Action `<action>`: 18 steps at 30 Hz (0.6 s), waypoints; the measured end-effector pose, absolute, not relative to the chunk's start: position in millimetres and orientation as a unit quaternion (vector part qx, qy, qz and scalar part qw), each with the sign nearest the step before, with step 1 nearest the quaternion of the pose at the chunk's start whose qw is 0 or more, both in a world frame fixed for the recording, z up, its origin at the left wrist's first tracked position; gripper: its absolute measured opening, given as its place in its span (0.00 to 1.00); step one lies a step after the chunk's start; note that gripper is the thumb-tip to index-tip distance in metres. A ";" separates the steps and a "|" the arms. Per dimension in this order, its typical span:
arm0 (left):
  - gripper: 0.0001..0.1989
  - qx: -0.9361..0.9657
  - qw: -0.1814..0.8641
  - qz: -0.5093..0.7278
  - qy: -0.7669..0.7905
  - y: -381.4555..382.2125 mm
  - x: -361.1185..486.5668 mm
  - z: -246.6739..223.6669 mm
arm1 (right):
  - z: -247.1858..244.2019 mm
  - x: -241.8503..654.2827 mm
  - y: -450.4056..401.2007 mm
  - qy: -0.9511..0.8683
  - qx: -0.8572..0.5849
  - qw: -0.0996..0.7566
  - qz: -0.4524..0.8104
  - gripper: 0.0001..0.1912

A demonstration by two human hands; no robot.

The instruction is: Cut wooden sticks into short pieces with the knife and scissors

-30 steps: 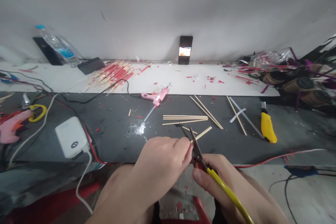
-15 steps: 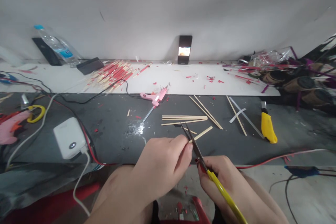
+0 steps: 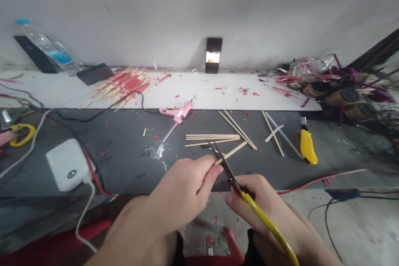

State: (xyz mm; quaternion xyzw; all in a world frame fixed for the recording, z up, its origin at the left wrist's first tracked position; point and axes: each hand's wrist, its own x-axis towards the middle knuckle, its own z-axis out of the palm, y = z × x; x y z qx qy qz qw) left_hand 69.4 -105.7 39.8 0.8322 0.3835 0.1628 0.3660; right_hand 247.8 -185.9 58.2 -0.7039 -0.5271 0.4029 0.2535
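Observation:
My left hand [image 3: 190,185] pinches the near end of a thin wooden stick [image 3: 235,149], which slants up to the right over the dark table. Yellow-handled scissors [image 3: 264,220] are in my right hand [image 3: 258,199], with the blades slightly apart and around the stick just beyond my left fingertips. Beyond the blades, several thin sticks [image 3: 212,137] lie side by side. Two longer sticks [image 3: 238,129] rest to their right, at a slant. A pink glue gun [image 3: 179,113] lies behind, its clear glue stick pointing toward me.
A yellow cutter [image 3: 307,145] and crossed strips [image 3: 274,133] lie right. At left are a white power bank [image 3: 70,165] with cables and wrapped chopsticks [image 3: 124,85]. A phone [image 3: 213,55] leans on the wall; wrapped spools [image 3: 343,96] stand far right.
The view has shifted slightly, moving the table items left. The held stick now shows longer beyond the scissor blades, its far end up near the two slanted sticks.

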 end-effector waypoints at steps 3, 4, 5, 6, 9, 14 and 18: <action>0.17 0.850 0.351 0.155 0.361 -103.8 66.6 38.9 | 52.6 252.9 -192.1 -0.523 -0.706 0.232 0.417 0.15; 0.17 0.852 0.352 0.153 0.355 -103.6 66.0 39.0 | 49.6 255.3 -194.1 -0.522 -0.710 0.223 0.417 0.15; 0.17 0.853 0.356 0.151 0.351 -103.7 65.8 39.2 | 46.2 258.0 -195.8 -0.522 -0.714 0.216 0.414 0.15; 0.17 0.851 0.362 0.149 0.350 -103.9 65.9 39.6 | 42.8 260.9 -197.2 -0.520 -0.719 0.209 0.410 0.15; 0.18 0.841 0.381 0.142 0.357 -104.9 67.6 40.0 | 34.4 268.7 -200.4 -0.518 -0.722 0.187 0.419 0.15; 0.16 0.837 0.370 0.139 0.379 -106.3 70.8 37.3 | 31.5 263.5 -205.7 -0.500 -0.729 0.191 0.427 0.15; 0.14 0.820 0.394 0.178 0.376 -107.6 70.1 38.1 | 33.3 252.7 -205.9 -0.469 -0.742 0.233 0.419 0.20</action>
